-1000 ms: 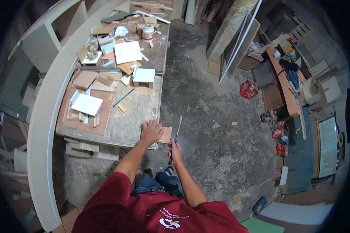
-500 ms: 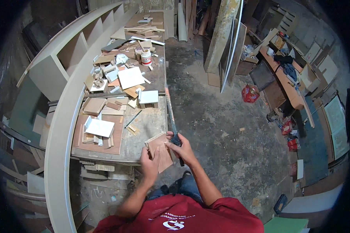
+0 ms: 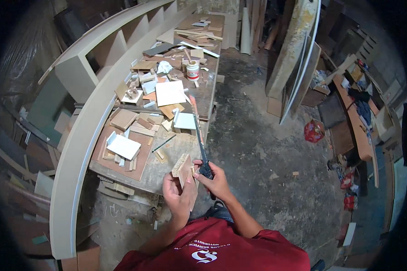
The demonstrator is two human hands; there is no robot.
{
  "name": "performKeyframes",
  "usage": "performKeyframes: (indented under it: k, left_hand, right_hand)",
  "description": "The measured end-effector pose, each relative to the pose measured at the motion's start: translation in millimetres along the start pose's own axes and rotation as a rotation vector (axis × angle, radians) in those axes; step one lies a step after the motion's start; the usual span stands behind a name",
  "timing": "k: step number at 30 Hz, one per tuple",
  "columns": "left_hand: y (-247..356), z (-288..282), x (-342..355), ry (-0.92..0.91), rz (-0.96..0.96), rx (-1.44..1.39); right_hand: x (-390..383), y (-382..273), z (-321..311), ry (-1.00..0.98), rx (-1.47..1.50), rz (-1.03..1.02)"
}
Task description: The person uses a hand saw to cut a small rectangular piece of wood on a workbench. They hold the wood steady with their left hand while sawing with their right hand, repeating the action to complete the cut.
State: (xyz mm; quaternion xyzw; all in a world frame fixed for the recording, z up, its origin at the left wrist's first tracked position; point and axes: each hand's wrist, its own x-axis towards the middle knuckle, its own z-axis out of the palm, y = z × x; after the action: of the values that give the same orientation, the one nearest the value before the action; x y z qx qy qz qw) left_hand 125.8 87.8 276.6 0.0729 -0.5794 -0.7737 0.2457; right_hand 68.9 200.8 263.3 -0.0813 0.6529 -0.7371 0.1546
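Observation:
In front of my body, just off the bench's near corner, my left hand [image 3: 175, 196] is closed around a small wooden board [image 3: 183, 170]. The board is tilted, its pale layered end edge facing up and its brown face turned right. My right hand [image 3: 216, 181] grips the dark handle of a handsaw [image 3: 198, 132], whose long narrow blade points away from me, its tip reddish. The right thumb and fingertips come close to the board's right side; whether they touch it I cannot tell. Part of the saw's handle is hidden by the fingers.
The workbench [image 3: 169, 153] on the left carries wood offcuts, a white square panel [image 3: 171, 93], a white jar [image 3: 192, 71] with a red label and a green pencil-like stick [image 3: 163, 143]. A long curved shelf frame [image 3: 72, 149] borders it. A red box [image 3: 314, 131] stands on the floor at right.
My left hand has turned the board more upright, so its end edge shows more and its face less. The saw stays in my right hand. The whole view has shifted.

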Motion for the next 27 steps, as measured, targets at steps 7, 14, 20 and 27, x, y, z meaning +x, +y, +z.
performKeyframes:
  k: [7, 14, 20, 27]
  left_hand:
    - [1, 26, 8, 0.151, 0.037, -0.015]
    - [6, 14, 18, 0.137, 0.104, 0.017]
    - [21, -6, 31, 0.119, 0.167, 0.035]
    - [25, -40, 42, 0.111, 0.166, 0.055]
  right_hand:
    - [30, 3, -20, -0.111, -0.013, -0.158]
    - [48, -10, -7, -0.221, 0.046, -0.108]
    - [62, -15, 11, -0.341, 0.2, -0.002]
    - [70, -22, 44, -0.266, 0.021, -0.162]
